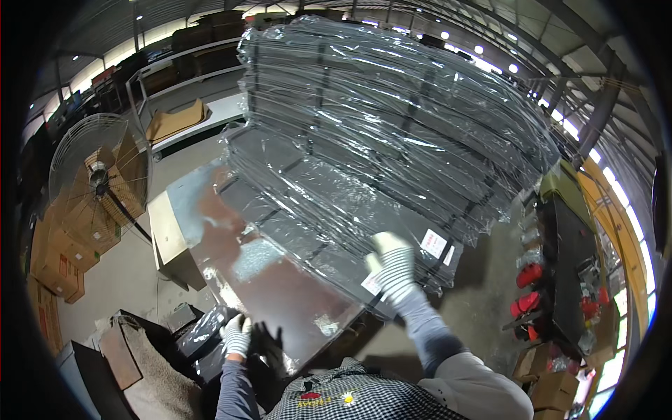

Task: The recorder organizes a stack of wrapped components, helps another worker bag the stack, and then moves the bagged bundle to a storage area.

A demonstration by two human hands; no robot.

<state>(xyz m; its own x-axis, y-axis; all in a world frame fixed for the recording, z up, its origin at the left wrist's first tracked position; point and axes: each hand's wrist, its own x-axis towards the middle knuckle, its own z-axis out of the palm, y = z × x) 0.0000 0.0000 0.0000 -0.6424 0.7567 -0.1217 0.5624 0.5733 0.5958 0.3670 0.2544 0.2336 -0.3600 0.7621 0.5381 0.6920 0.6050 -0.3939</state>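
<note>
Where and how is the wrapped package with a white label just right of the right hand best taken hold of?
Probably by its labelled end, from the right: the wrapped package lies long and flat, that end is beside the right hand, and the other stretches away far left.

Table (301, 315) sits directly in front of the person. Front wrapped package (315, 189) runs along its far right side; tall wrapped stack (392, 105) stands behind that. Right hand (394, 269) is at the package's near right end, label (433, 243) just right of it. Left hand (236, 336) is at the table's near left edge, plastic-covered bundle (203, 336) just left of it. Fan (100, 175) is left of the table, cartons (63, 266) below it in view. Rack (227, 106) is far left, left of the stack, cardboard piece (175, 120) on it. Bench (563, 259) is on the right, across the floor (455, 315) from the table; more boxes (556, 392) at its near end.
</note>
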